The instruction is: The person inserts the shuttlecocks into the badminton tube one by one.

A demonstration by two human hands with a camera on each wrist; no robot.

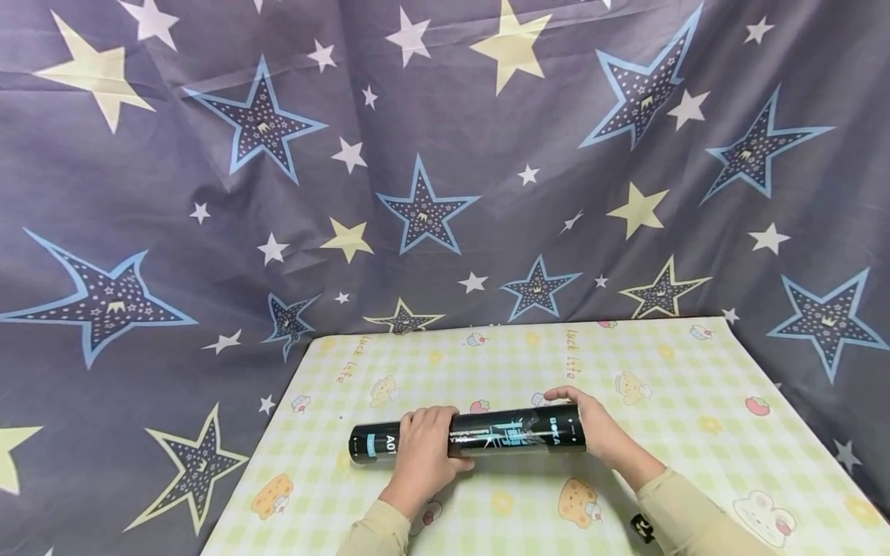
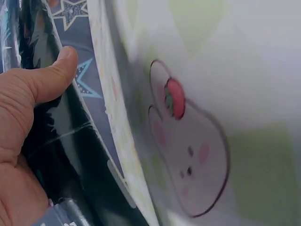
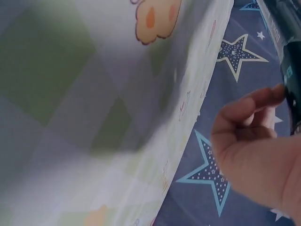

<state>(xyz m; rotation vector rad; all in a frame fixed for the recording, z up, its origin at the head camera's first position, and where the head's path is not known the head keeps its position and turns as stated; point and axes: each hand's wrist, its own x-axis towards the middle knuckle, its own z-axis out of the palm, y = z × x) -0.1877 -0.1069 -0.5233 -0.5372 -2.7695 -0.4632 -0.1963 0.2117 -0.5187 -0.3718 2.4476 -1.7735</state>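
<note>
A long black shuttlecock tube [image 1: 487, 434] with blue and white print lies crosswise in front of me, above the checkered table. My left hand [image 1: 426, 448] grips it left of its middle, fingers over the top and thumb along the near side. In the left wrist view, the left thumb [image 2: 51, 77] presses on the glossy tube wall [image 2: 70, 146]. At the tube's right end is my right hand [image 1: 598, 428], its bent fingers holding the rim. The right wrist view shows curled fingers [image 3: 244, 113] touching the dark tube end [image 3: 292, 80]; part of that grasp is hidden.
A pale green checkered cloth [image 1: 501, 502] with cartoon prints covers the table. Behind and beside it hangs a dark curtain [image 1: 459, 286] with stars. A small black object with yellow marks [image 1: 643, 528] shows beside the right forearm; its kind is unclear.
</note>
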